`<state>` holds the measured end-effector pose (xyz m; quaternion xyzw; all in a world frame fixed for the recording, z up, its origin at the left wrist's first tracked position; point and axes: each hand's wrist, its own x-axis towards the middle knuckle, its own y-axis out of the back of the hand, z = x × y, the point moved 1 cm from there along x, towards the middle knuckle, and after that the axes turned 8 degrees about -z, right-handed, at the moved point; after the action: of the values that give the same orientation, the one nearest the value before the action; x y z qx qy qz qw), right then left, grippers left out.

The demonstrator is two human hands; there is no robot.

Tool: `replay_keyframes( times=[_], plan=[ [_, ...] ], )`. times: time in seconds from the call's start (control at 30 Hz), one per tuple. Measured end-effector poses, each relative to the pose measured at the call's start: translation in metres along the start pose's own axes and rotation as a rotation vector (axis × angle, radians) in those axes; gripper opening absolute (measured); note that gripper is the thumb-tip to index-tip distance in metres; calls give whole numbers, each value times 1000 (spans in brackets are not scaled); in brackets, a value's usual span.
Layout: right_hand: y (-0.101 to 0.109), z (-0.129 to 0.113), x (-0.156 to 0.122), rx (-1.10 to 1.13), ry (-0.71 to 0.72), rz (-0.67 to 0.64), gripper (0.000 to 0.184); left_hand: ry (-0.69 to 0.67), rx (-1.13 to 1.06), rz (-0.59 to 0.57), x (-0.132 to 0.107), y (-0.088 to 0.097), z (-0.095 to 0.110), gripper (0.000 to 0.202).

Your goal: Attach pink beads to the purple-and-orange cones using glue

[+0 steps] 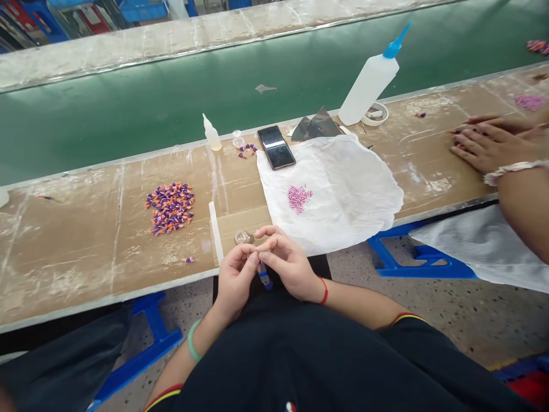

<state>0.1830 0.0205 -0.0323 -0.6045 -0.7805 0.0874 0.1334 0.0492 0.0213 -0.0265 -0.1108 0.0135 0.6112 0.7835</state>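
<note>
My left hand (237,280) and my right hand (291,268) meet fingertip to fingertip at the table's near edge. Both are closed in a pinch; whatever lies between the fingers is too small to make out. Just below the fingertips a blue object (265,278) shows partly. Behind my hands sits a small round container (242,237), beside a white strip (215,232). Small pink beads (299,198) are heaped on a white cloth (355,189) to the right. At left lies a pile of purple and orange pieces (170,209), with one similar piece (189,260) nearer me.
A phone (277,147) rests on the cloth's edge. Behind stand a small glue-type bottle (211,134) and a large blue-nozzled bottle (371,86), near a tape roll (375,114). Another person's hands (493,143) work at right. A green surface (171,97) runs beyond the table.
</note>
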Motion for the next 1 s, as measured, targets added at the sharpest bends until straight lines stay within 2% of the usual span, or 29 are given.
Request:
replay_keyframes(
  times=[0.1, 0.2, 0.33, 0.43, 0.6, 0.77, 0.87, 1.0],
  plan=[
    [-1, 2, 0, 40, -4, 11, 18, -73, 81, 37, 0, -4, 2, 34],
    [0, 2, 0, -22, 64, 28, 11, -129, 148, 61, 0, -8, 3, 27],
    [8, -5, 2, -248, 171, 8, 5, -208, 260, 69, 0, -7, 4, 19],
    [16, -17, 7, -458, 215, -37, 9, -229, 315, 58, 0, -5, 6, 17],
    [24, -36, 15, -751, 238, -251, 12, -161, 335, 0, 0, -3, 9, 17],
    [24, -40, 18, -900, 264, -333, 14, -87, 343, -22, 0, -1, 11, 16],
    [24, -40, 19, -874, 231, -346, 13, -29, 277, -34, -1, 0, 14, 18],
    [26, -41, 22, -652, 31, -354, 12, 59, 143, -69, -3, 2, 22, 22]
  ],
)
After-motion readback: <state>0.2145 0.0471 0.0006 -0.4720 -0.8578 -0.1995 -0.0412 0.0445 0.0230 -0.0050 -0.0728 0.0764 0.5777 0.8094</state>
